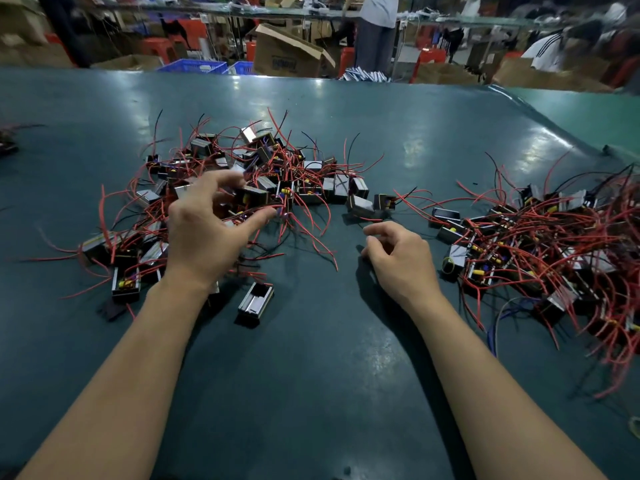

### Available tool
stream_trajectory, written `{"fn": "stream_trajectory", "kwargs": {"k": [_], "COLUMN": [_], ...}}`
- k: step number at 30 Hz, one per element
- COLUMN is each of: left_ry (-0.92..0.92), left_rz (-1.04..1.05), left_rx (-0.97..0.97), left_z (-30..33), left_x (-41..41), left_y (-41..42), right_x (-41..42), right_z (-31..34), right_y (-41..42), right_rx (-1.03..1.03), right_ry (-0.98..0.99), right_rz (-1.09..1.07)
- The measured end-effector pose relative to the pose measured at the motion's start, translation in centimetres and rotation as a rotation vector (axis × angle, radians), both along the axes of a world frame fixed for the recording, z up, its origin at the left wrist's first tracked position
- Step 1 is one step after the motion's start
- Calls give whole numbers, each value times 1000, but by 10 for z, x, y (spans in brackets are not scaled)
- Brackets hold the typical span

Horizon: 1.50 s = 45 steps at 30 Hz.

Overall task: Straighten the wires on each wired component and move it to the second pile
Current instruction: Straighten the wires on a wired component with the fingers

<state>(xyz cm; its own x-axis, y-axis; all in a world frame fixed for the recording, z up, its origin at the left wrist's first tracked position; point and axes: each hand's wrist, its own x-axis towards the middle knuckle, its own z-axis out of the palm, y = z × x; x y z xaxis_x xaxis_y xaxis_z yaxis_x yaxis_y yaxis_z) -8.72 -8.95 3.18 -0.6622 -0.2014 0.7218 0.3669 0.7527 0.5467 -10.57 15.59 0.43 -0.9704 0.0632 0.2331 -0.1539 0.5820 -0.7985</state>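
Head view: no words we can read. Our left hand (204, 233) is spread over the left pile (242, 188), holding nothing. Our right hand (398, 258), loosely curled and holding nothing, sits right of that pile.

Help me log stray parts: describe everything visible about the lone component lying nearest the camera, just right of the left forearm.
The lone component is a small rectangular block with a black body and silvery metal-looking faces, a dark recess on its upper side. It lies flat on the green table, apart from the left pile. No wires visibly come from it. Nothing grips it; the left hand hovers beyond it.
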Motion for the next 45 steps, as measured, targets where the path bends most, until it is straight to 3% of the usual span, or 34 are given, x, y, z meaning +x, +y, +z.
{"fn": "stream_trajectory", "kwargs": {"k": [4,7,12,15,18,22,24,26,29,33,35,40,42,45], "left_ry": [-31,-62,-92,-34,59,193,248,257,215,187,183,11,26,-24], "left_rz": [-121,-209,-460,-530,-439,-234,-271,-350,-477,-563,-577,-673,-528,-33], "left_rx": [-195,-379,-354,-348,-277,-154,-134,-186,-281,-340,-334,-351,-425,-416], "left_z": [2,-1,0,-1,-3,-3,-3,-4,-4,-5,-6,-5,-5,-2], "left_x": [3,2,6,7,4,1,4,7,10,12,13,9,6,1], "left_y": [6,16,34,35,31,23,22,29,45,54,57,56,50,34], "right_x": [-1,5,7,4,4,0,-3,-6,-6,-3,-5,3,2,-2], "right_z": [-2,-2,-3,-1,-1,2,2,-1,-3,11,18,22,21,24], "right_y": [-2,-7,-17,-16,-19,-17,-14,-13,-19,-27,-22,-12,-13,-6], "right_rx": [-5,-8,112,90,37,-384,-398,-289,-239,-937,-1146,-887,-960,-1023], "right_ry": [96,270,217,217,319,293,306,259,51,-298,-359,-300,-301,-285], "right_rz": [12,182,476,446,402,136,-29,-106,-21,182,234,425,370,222]}}
